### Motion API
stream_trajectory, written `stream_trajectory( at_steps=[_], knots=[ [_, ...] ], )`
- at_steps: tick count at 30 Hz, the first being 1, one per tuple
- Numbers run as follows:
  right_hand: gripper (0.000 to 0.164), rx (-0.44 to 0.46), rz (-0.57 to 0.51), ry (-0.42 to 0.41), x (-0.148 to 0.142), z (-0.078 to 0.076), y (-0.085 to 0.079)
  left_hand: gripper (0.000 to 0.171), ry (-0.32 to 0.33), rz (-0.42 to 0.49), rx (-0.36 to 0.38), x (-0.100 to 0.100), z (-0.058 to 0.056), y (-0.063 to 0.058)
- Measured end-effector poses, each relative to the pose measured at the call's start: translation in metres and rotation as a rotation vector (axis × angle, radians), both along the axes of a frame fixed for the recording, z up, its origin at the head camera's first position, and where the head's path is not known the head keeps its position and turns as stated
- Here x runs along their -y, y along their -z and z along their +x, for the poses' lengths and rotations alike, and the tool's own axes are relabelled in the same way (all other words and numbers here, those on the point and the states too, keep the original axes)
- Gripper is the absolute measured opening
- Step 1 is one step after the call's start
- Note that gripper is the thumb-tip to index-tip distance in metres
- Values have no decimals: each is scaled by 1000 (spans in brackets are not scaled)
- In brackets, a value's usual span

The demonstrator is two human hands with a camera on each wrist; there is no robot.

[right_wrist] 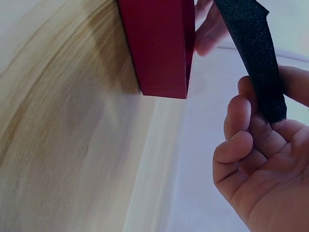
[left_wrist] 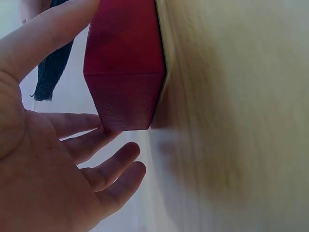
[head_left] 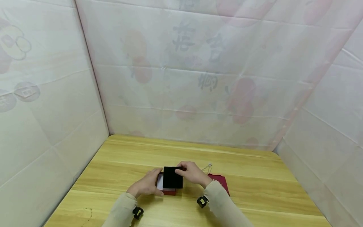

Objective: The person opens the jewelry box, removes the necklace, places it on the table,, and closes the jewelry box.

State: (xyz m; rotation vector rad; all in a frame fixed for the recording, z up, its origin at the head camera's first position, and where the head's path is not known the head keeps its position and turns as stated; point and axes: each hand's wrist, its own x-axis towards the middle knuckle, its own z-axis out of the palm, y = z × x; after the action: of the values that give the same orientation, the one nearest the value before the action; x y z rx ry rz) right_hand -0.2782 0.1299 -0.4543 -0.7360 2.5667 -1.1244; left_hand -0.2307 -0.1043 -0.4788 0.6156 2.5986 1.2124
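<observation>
A square black foam pad (head_left: 171, 179) is held above an uncovered red box (head_left: 169, 193), whose pale inside shows along the left of the pad. My right hand (head_left: 193, 173) pinches the pad by its right edge between thumb and fingers, as the right wrist view also shows, with the pad (right_wrist: 258, 58) tilted and apart from the box. On the box's left side is my left hand (head_left: 147, 184), gripping it with the thumb at the near side and fingers at the far side. The box (left_wrist: 124, 43) rests on the table. The pad hides much of the box's inside.
A dark red cloth pouch (head_left: 222, 182) lies to the right, partly behind the right forearm. Beside its upper left corner lies a thin silvery chain (head_left: 208, 168). The wooden table (head_left: 255, 189) is bounded by pale printed cloth walls (head_left: 175, 101) at the back and sides.
</observation>
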Motion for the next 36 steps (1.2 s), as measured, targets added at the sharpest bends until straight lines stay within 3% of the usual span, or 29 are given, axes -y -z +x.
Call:
stream_trajectory(
  at_steps=[18, 36],
  knots=[
    [22, 11, 4, 5, 0, 0, 2, 87, -23, -12, 10, 2, 1, 3],
    [19, -19, 36, 38, 4, 2, 6, 88, -13, 11, 24, 2, -2, 5]
  ],
)
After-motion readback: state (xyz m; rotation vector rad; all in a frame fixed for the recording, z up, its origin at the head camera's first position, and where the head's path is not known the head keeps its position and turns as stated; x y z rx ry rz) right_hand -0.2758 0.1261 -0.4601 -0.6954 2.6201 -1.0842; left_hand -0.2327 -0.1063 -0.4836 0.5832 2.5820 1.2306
